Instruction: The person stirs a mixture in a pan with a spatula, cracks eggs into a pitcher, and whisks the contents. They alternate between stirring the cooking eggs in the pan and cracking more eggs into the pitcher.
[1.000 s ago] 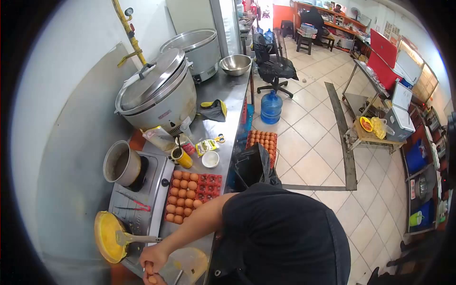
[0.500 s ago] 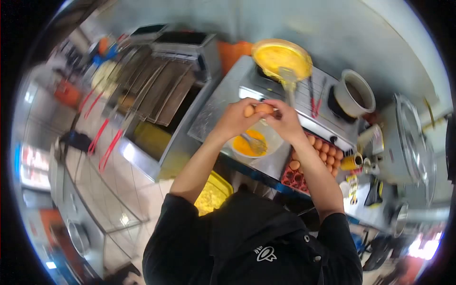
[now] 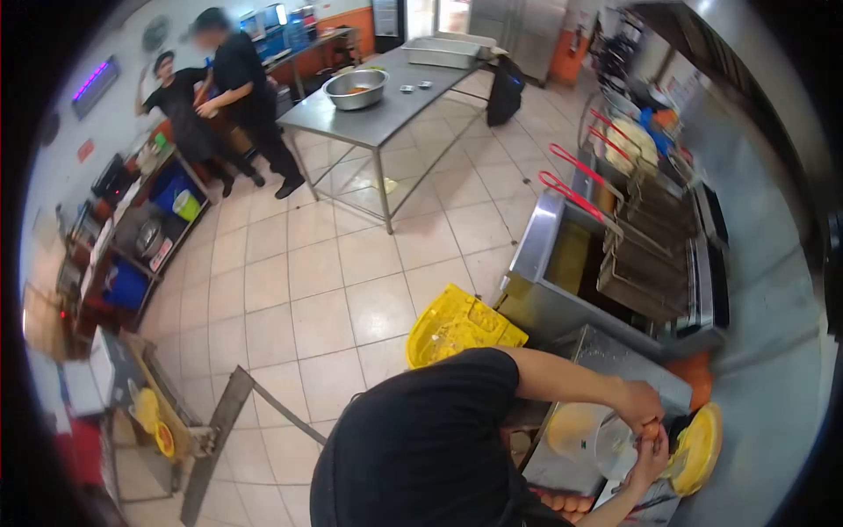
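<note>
Both my hands meet at the lower right, over the counter. My left hand (image 3: 641, 404) is closed on a brown egg (image 3: 650, 430). From the other side, the fingers of my right hand (image 3: 648, 461) also close around egg shell. The fingers hide part of what they grip. Just beneath and beside the hands is a pale bowl (image 3: 606, 446), its contents mostly hidden from this angle. More brown eggs (image 3: 566, 503) sit in a tray by my right forearm. A yellow-coated pan (image 3: 700, 450) stands beyond my hands.
Left of the counter are a yellow bin (image 3: 439, 338) on the floor and a fryer with wire baskets (image 3: 645, 272). A steel table (image 3: 369, 127) bears a large metal bowl (image 3: 356, 90). Two people (image 3: 241, 101) stand at the far left near shelves (image 3: 167, 211).
My view has swung far to the left, bringing the room and two people into sight. My hands now appear at the lower right, still together around egg.
</note>
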A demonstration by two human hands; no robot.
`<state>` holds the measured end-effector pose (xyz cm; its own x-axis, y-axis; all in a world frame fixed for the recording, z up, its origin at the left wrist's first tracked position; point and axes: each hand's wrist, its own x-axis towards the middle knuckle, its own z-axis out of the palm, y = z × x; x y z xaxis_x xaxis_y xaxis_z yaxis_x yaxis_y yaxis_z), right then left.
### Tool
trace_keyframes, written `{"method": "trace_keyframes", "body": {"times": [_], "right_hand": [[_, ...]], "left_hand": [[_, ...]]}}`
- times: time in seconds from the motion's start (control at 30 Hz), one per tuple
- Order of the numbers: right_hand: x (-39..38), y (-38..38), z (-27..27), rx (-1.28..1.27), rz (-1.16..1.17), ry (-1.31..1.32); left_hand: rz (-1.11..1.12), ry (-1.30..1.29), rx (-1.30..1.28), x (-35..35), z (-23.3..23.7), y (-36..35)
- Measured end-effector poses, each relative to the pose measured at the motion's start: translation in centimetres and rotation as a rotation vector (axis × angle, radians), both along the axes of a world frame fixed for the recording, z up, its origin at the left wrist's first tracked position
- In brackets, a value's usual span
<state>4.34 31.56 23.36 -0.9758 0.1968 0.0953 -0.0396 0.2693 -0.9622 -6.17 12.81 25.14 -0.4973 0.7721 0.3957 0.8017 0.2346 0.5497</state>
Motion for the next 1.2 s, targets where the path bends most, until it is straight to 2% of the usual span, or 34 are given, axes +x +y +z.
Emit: {"method": "trace_keyframes", "body": {"times": [0.1,0.17,0.23,0.53,0.63,0.67,0.7,0.73,0.77,0.8,0.83,0.9,0.93,1.0,1.1,1.2], "right_hand": [[-0.4,-0.5,0.6,-0.014,0.002,0.000],[-0.8,0.6,-0.5,-0.048,-0.003,0.013],[-1.1,0.9,-0.7,-0.037,0.004,-0.031],[-0.8,0.3,0.0,0.075,-0.042,-0.040],[-0.8,0.2,0.0,0.061,-0.015,0.011],[0.1,-0.8,0.9,0.030,-0.024,-0.061],[0.0,-0.7,0.5,0.116,0.001,0.032],[-0.1,-0.5,-0.2,0.130,-0.037,0.066],[0.0,0.1,-0.6,0.351,-0.101,0.143],[0.5,-0.7,1.1,0.451,-0.158,0.233],[1.8,-1.8,3.6,0.406,-0.224,0.111],[1.6,-0.6,2.4,0.462,-0.233,0.029],[2.2,-1.1,3.2,0.461,-0.236,0.100],[2.7,-1.9,4.1,0.387,-0.259,0.081],[2.9,-2.2,4.1,0.415,-0.261,0.054],[3.1,-2.9,4.4,0.443,-0.285,0.055]], "left_hand": [[0.005,0.080,0.044,0.4,1.0,-1.1],[0.017,0.133,0.064,0.3,-0.2,0.1],[0.052,0.192,-0.013,0.3,-0.3,0.4],[0.086,0.207,0.012,0.4,-1.4,1.4],[0.006,0.117,0.011,1.0,-0.3,0.4],[-0.074,0.188,-0.082,1.5,0.9,-0.5],[-0.253,0.158,0.024,0.7,0.1,-0.2],[-0.302,0.262,0.052,0.5,0.5,0.3],[-0.290,0.142,0.146,0.4,0.6,0.7],[-0.310,0.132,0.070,0.4,1.9,1.0],[-0.210,0.023,-0.027,0.7,1.6,1.6],[-0.210,0.043,-0.044,0.3,0.0,2.0],[-0.188,0.069,-0.029,-0.1,-0.1,2.0],[-0.158,0.037,-0.194,-1.0,-1.9,3.6],[-0.120,0.024,-0.174,1.1,1.7,1.9],[-0.126,0.033,-0.068,1.4,2.2,0.8]]}}
